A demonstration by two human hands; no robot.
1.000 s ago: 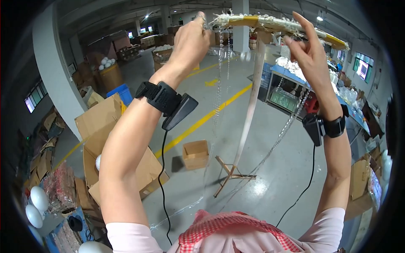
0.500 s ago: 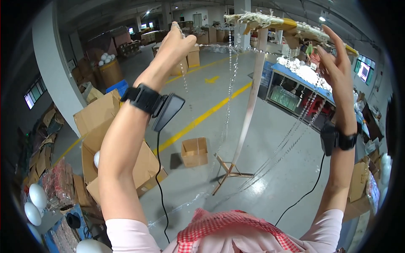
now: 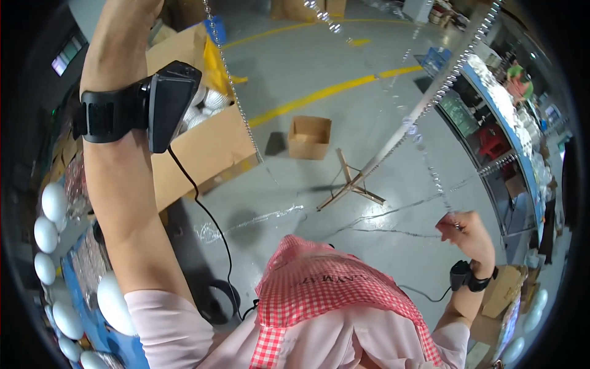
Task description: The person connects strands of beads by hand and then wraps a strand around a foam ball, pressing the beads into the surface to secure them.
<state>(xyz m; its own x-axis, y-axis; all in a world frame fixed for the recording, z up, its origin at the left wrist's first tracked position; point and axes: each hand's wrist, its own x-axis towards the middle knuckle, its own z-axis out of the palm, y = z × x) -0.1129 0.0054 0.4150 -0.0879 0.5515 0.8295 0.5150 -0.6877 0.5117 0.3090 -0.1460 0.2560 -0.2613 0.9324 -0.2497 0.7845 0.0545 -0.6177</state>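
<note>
Grey floor point(image 3: 393, 258) is spreading beneath a white-poled stand point(image 3: 384, 153), an open carton point(image 3: 309, 136) sitting left of its feet. Right hand point(image 3: 472, 235) is grasping a clear bead strand point(image 3: 436, 176) hanging right of the stand. Left hand point(image 3: 130, 13) is showing only partly, far left of the stand; cannot tell its grip.

- A small open cardboard box point(image 3: 310, 139) stands on the floor.
- A large carton point(image 3: 212, 147) holds white ribbed balls point(image 3: 215, 101), yellow plastic point(image 3: 215, 69) at its edge.
- A yellow line point(image 3: 332, 92) crosses the floor.
- A red stool point(image 3: 493, 142) stands under a blue-topped table point(image 3: 517, 142).
- Behind it, apparently, a person in green point(image 3: 518, 84), small near the rim.
- Smooth white ovals point(image 3: 46, 235) line the left.
</note>
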